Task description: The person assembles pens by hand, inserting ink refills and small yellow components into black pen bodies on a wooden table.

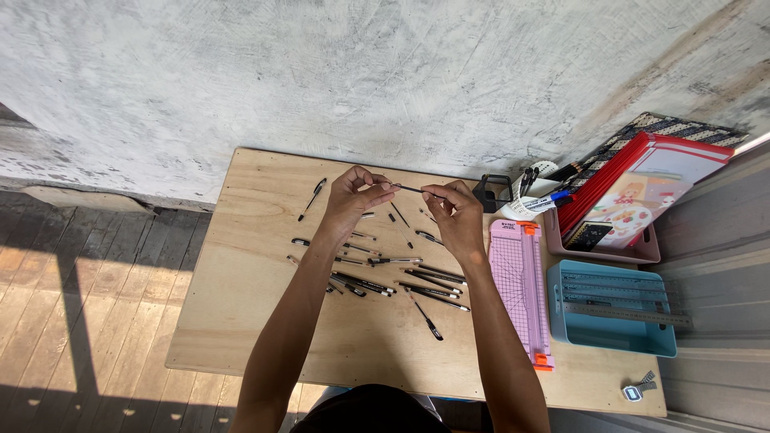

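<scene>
Two hands meet above the far side of the worktop (241,321), sharing one thin dark pen part (409,189). The left hand (353,196) pinches one end in its grip; the right hand (453,208) pinches the other, so the piece spans the gap between them. It is slim, straight and roughly level. Its ends are hidden by fingertips. Loose pens (417,281) lie scattered beneath, beside a pink paper trimmer (520,289).

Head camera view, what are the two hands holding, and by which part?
One thin dark pen part, a refill by the look of it, held level between both hands: the left hand pinches its left end, the right hand its right end.
</scene>
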